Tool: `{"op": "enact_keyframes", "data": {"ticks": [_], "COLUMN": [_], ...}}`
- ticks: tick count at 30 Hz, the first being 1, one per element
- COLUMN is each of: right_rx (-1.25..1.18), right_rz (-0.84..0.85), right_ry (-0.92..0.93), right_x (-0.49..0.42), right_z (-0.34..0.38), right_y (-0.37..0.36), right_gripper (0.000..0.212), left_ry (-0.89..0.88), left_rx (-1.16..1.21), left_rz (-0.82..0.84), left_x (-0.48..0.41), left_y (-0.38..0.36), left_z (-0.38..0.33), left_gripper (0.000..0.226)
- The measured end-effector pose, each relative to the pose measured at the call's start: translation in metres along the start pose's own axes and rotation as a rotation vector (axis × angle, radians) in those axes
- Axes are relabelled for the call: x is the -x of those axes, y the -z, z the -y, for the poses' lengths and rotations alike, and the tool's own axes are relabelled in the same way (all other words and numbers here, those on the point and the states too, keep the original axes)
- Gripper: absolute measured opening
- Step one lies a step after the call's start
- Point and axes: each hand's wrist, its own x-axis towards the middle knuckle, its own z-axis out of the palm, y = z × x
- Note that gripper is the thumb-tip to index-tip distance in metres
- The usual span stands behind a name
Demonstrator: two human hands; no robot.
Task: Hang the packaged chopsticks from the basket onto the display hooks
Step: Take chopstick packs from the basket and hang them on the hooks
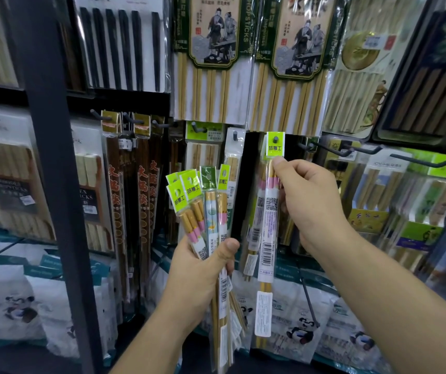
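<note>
you are in the middle of hanging one pack; the long clear plastic pack of yellow chopsticks with pink bands and a bright green top card [267, 211] is up at the small dark metal hook [275, 139]; the tip of the hook shows in the hole of the green card, so i think the pack is just on, but i cannot tell how far back it sits; the next move, i think, is to slide the card back along the hook, keep it straight so it does not slip off, and then let go; after that you need a new pack from your other hand; your right hand [305, 201] pinches the pack just under the green card, thumb in front and the other fingers curled behind; your left hand [203, 268] is lower down and wrapped tight round a fanned bunch of more clear chopstick packs with green top cards [205, 201], thumb pressed across the front; those packs are not hung yet; more bare dark hooks [332, 151] stick out near by on the right; the basket is not in view.
</note>
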Motion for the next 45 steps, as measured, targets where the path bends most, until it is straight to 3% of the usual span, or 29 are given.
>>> {"op": "enact_keyframes", "data": {"ticks": [4, 9, 14, 18, 21, 23, 28, 37, 45], "right_rx": [0.046, 0.177, 0.239, 0.14, 0.109, 0.098, 0.061, -0.035, -0.018], "right_rz": [0.002, -0.017, -0.118, 0.123, 0.317, 0.341, 0.26, 0.025, -0.009], "right_ry": [-0.007, 0.045, 0.038, 0.088, 0.041, 0.008, -0.014, 0.048, -0.004], "right_x": [-0.001, -0.003, 0.006, 0.03, 0.043, 0.045, 0.04, 0.011, 0.003], "right_z": [-0.005, -0.015, -0.025, -0.021, -0.019, -0.017, -0.015, 0.001, -0.002], "right_y": [-0.001, 0.001, 0.001, -0.009, -0.017, -0.019, -0.013, 0.002, 0.001], "right_gripper": [0.041, 0.031, 0.032, 0.024, 0.015, 0.013, 0.014, 0.021, 0.033], "left_ry": [0.013, 0.024, 0.027, 0.036, 0.022, 0.013, 0.026, 0.024, 0.034], "left_rx": [0.021, 0.066, 0.096, 0.113, 0.151, 0.175, 0.185, 0.165, 0.154], "left_rz": [-0.013, 0.026, 0.009, 0.01, 0.017, 0.025, -0.025, -0.052, -0.063], "left_x": [0.0, -0.001, 0.002, 0.005, 0.006, 0.006, 0.005, 0.004, 0.003], "left_y": [0.0, -0.001, -0.002, -0.006, -0.008, -0.009, -0.007, -0.006, -0.004], "left_z": [0.002, 0.0, -0.005, -0.008, -0.008, -0.009, -0.009, -0.006, -0.004], "left_gripper": [0.07, 0.049, 0.046, 0.028, 0.044, 0.049, 0.062, 0.045, 0.047]}}
